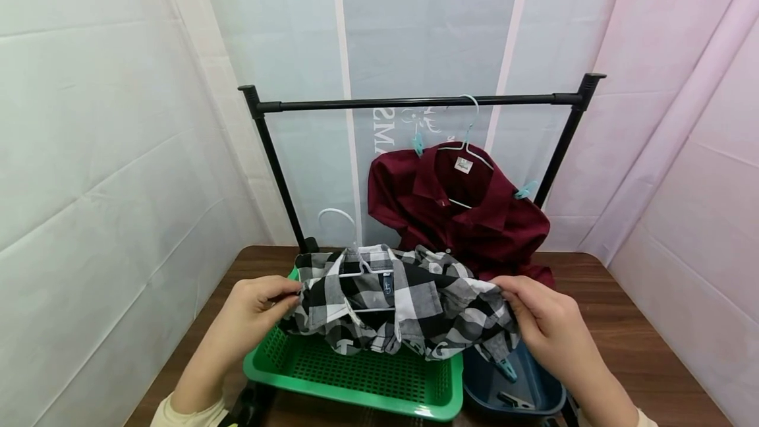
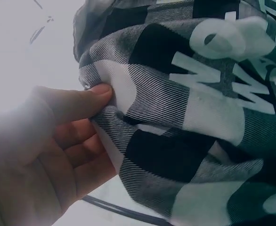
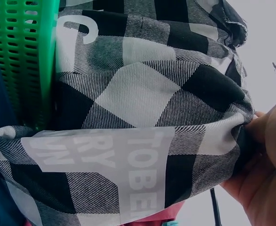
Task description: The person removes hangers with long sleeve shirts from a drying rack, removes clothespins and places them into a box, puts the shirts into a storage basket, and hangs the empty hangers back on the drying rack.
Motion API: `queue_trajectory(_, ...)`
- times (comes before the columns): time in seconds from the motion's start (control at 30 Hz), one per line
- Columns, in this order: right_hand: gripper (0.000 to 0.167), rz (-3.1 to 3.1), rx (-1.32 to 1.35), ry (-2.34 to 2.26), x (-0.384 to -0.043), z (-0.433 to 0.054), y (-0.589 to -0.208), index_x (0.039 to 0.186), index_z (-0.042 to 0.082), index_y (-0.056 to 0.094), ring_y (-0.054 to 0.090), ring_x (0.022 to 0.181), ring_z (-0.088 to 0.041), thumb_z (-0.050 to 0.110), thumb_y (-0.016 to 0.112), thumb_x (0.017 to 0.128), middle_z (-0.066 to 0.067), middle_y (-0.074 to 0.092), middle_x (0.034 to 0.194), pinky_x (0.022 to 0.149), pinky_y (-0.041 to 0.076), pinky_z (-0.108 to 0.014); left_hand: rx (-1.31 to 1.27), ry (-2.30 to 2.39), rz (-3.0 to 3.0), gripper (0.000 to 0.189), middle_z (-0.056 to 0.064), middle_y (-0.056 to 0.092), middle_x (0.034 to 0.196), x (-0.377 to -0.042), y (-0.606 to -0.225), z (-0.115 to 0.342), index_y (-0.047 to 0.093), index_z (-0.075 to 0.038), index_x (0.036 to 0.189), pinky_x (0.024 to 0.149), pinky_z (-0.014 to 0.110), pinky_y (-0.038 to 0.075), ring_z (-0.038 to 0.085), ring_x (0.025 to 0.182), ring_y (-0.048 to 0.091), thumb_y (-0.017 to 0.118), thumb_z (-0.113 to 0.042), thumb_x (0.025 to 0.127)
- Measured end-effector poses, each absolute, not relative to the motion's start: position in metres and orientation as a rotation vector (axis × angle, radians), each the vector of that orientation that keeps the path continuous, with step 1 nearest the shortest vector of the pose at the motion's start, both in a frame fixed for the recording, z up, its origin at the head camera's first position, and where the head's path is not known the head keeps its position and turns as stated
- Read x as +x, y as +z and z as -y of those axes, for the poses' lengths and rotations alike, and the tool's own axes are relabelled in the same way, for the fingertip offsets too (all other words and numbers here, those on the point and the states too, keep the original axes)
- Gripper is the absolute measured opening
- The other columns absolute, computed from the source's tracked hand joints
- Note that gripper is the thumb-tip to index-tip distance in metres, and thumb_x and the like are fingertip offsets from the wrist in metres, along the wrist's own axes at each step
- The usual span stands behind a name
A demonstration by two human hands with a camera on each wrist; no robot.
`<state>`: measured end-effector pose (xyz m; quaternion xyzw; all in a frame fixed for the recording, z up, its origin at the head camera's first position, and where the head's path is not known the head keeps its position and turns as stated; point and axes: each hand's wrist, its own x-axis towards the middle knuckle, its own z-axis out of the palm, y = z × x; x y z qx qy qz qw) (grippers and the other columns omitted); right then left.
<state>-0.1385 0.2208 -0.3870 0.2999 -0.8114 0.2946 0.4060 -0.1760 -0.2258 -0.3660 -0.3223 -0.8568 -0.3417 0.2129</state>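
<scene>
A black, white and grey checked shirt [image 1: 423,295] hangs spread out between both hands, collar up, in the head view. Inside its neck sits a white hanger [image 1: 363,267], its hook standing free above the collar. My left hand [image 1: 252,312] pinches one shoulder edge; the left wrist view shows the thumb on top of the checked cloth [image 2: 161,155]. At the opposite shoulder, my right hand [image 1: 554,321] pinches the fabric. White lettering marks the shirt [image 3: 138,94] in the right wrist view. The lower part of the shirt is bunched and partly hidden.
Below the shirt stands a green mesh basket [image 1: 356,402], beside a blue basin [image 1: 548,391] with clothespins [image 1: 516,401]. Behind, a black rack [image 1: 356,105] holds a burgundy shirt [image 1: 474,229] on a hanger, with light blue clips [image 1: 418,143] at its shoulders. The table [image 1: 628,348] is brown wood.
</scene>
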Motion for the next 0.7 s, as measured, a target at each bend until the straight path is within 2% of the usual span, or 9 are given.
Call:
queue_trajectory(0.13, 0.020, 2.023, 0.786, 0.751, -0.139, -0.216, -0.389, 0.117, 0.014, 0.074, 0.065, 0.102, 0.001, 0.014, 0.058, 0.106, 0.003, 0.074, 0.108, 0.095, 0.045, -0.007, -0.894, -0.912, 2.318, 0.030, -0.001, 0.077, 0.101, -0.178, -0.372, 0.218, 0.079, -0.011, 0.103, 0.071, 0.016, 0.055, 0.011, 0.087, 0.073, 0.081, 0.009, 0.080)
queue_trajectory(0.27, 0.036, 2.000, 0.831, 0.712, -0.138, -0.208, -0.391, 0.115, 0.011, 0.074, 0.067, 0.101, -0.003, 0.031, 0.044, 0.112, 0.002, 0.074, 0.107, 0.096, 0.045, -0.008, -0.878, -0.936, 2.265, 0.031, -0.001, 0.077, 0.101, -0.176, -0.378, 0.207, 0.079, -0.012, 0.103, 0.072, 0.014, 0.055, 0.014, 0.087, 0.073, 0.080, 0.010, 0.081)
queue_trajectory(0.43, 0.037, 1.982, 0.865, 0.633, -0.136, -0.198, -0.397, 0.116, 0.007, 0.073, 0.070, 0.100, -0.012, 0.028, 0.042, 0.112, -0.002, 0.075, 0.107, 0.100, 0.044, -0.010, -0.710, -0.937, 2.251, 0.039, -0.002, 0.077, 0.107, -0.161, -0.380, 0.187, 0.079, -0.012, 0.108, 0.078, 0.015, 0.055, 0.012, 0.096, 0.073, 0.074, 0.017, 0.083)
queue_trajectory(0.57, 0.038, 1.929, 0.860, 0.589, -0.139, -0.194, -0.399, 0.115, 0.007, 0.074, 0.072, 0.096, -0.018, 0.028, 0.042, 0.112, -0.002, 0.075, 0.107, 0.100, 0.046, -0.012, -0.703, -1.018, 2.212, 0.035, -0.009, 0.075, 0.109, -0.153, -0.381, 0.176, 0.078, -0.020, 0.110, 0.081, 0.014, 0.054, 0.010, 0.098, 0.072, 0.073, 0.008, 0.089)
queue_trajectory(0.7, 0.038, 1.916, 0.858, 0.583, -0.138, -0.194, -0.398, 0.115, 0.007, 0.075, 0.072, 0.095, -0.019, 0.027, 0.042, 0.113, -0.002, 0.075, 0.108, 0.100, 0.046, -0.013, -0.744, -1.049, 2.160, 0.033, -0.010, 0.075, 0.109, -0.152, -0.382, 0.172, 0.078, -0.023, 0.109, 0.082, 0.014, 0.054, 0.010, 0.098, 0.072, 0.072, 0.004, 0.090)
